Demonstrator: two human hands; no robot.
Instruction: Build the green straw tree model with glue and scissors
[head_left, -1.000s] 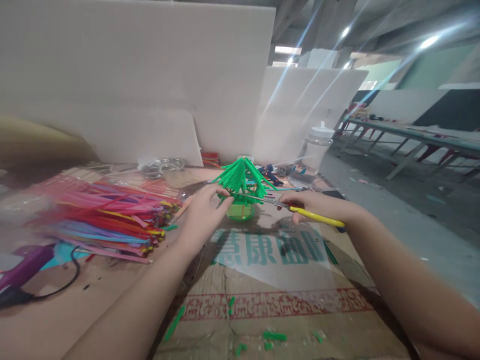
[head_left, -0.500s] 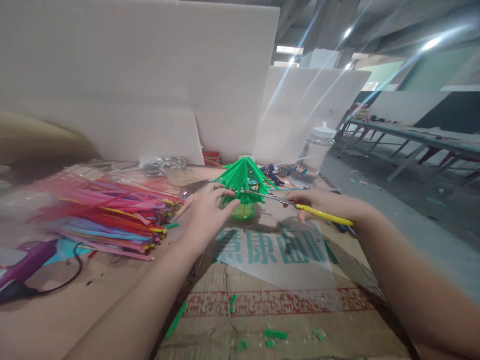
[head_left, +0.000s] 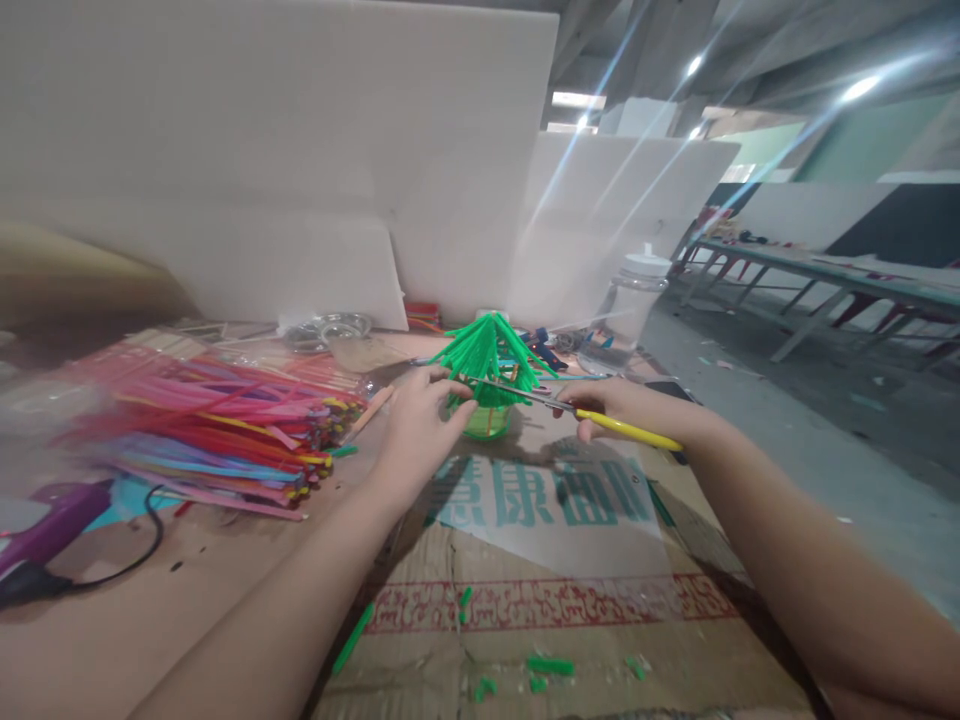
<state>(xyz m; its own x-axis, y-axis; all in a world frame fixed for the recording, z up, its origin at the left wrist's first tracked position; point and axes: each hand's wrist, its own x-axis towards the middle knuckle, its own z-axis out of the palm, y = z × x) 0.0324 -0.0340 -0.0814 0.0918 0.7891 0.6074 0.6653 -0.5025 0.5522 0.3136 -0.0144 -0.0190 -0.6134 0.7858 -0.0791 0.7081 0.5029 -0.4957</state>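
A cone of green fuzzy stems (head_left: 487,350) stands over a round, light green base (head_left: 486,422) at the middle of the table. My right hand (head_left: 611,402) is closed round yellow-handled scissors (head_left: 630,430), whose metal blades point left and reach the lower stems of the cone. At the cone's left side is my left hand (head_left: 433,405), with thumb and fingers curved at the stem ends. Whether a stem is pinched between those fingers is too small to make out.
Colourful fuzzy stems (head_left: 232,420) lie at the left, near a purple glue gun (head_left: 60,525). A clear bottle (head_left: 630,305) stands back right. Green scraps (head_left: 550,666) lie on the front cardboard (head_left: 420,690). White boards (head_left: 300,150) rise behind.
My right hand and the scissors have moved left, bringing the blades further across the lower stems. My left hand has barely shifted.
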